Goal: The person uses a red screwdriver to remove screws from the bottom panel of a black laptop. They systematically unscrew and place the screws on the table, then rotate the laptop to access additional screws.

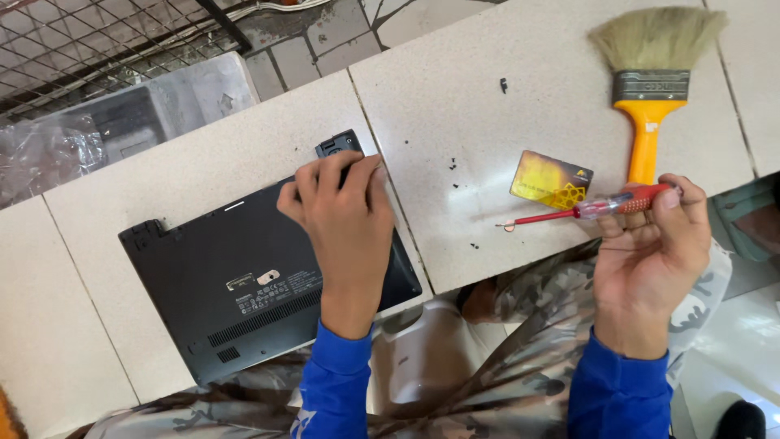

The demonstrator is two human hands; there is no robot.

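Note:
A black laptop point(227, 276) lies upside down on the tiled counter point(455, 106), its vents toward me. My left hand point(345, 219) rests palm down on its far right corner, fingers curled over the edge by the hinge. My right hand point(654, 244) holds a red screwdriver point(593, 210) with a clear handle section; its tip points left just above the counter, near a small round part point(509, 228). Several tiny dark screws point(452, 167) lie scattered on the tile between my hands.
A yellow-handled paint brush point(650, 73) lies at the back right. An orange plastic card point(551, 179) sits beside the screwdriver. A metal box and wire mesh point(122, 106) are beyond the counter at left. My camouflage-clad lap and a white object lie below the counter edge.

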